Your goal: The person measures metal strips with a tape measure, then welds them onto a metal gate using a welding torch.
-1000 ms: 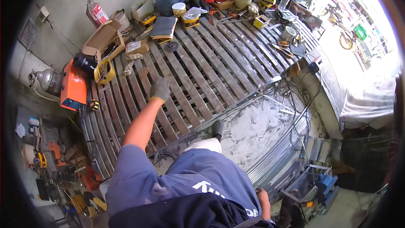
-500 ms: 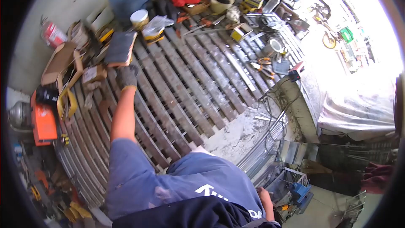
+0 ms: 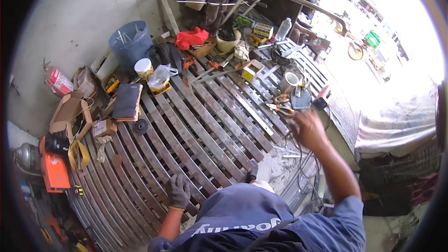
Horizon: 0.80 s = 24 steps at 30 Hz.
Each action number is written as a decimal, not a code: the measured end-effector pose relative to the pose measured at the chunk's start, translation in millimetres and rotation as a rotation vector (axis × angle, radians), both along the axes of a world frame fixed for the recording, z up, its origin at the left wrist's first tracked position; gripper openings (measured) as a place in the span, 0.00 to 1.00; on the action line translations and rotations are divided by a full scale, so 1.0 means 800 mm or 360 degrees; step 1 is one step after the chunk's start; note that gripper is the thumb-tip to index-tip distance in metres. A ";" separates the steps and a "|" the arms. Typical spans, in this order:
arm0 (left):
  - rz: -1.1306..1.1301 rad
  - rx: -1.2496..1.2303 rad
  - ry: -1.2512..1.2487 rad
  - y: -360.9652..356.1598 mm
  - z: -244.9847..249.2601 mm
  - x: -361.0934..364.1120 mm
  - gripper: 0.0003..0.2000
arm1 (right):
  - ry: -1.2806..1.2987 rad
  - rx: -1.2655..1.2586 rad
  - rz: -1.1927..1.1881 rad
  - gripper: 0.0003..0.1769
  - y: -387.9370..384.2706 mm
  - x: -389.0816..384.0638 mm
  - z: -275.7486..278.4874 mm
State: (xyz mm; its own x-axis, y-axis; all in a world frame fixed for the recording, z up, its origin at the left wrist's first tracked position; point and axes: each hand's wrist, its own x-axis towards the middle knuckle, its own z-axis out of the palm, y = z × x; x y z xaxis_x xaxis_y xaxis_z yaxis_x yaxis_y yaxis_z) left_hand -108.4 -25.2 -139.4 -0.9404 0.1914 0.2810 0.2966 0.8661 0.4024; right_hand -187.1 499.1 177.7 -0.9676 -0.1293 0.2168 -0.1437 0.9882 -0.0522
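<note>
A worker's gloved left hand (image 3: 178, 190) lies flat on a steel grille (image 3: 205, 126) near its front edge, fingers loosely together and laid over one rusty bar, gripping nothing. The forearm runs down and back to the shoulder, elbow bent close to the body. The bare right hand (image 3: 308, 128) is raised at the grille's right edge, arm stretched out from a blue sleeve. Motion blur hides whether its fingers are curled on anything. It hovers just beside a pair of orange-handled pliers (image 3: 279, 107) and above loose cables (image 3: 298, 158) trailing off the edge.

The grille, flat bars welded in long curved rows, looks heavy, rigid and rough-edged. It is probably best gripped by a single bar or the outer frame, and with a glove. The pliers look light and easy to lift by their handles.

A grinding disc (image 3: 141, 126) and a black folder (image 3: 127, 101) lie toward the far left corner. An orange welder (image 3: 53, 170) sits off the left edge.
</note>
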 end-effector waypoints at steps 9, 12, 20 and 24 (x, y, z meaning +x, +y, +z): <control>0.1096 0.0042 0.0120 0.078 0.071 0.075 0.25 | 0.0897 0.0313 -0.0016 0.35 0.072 -0.414 0.173; 0.1546 0.0069 0.0331 0.141 0.095 0.113 0.25 | 0.0884 0.0473 -0.0208 0.41 0.108 -0.516 0.180; 0.1592 0.0089 -0.0083 0.341 0.046 0.226 0.30 | 0.0913 0.0881 -0.0151 0.12 0.162 -0.678 0.151; 0.1693 0.0180 -0.0121 0.414 0.042 0.261 0.31 | 0.0844 0.0720 -0.0002 0.14 0.190 -0.737 0.144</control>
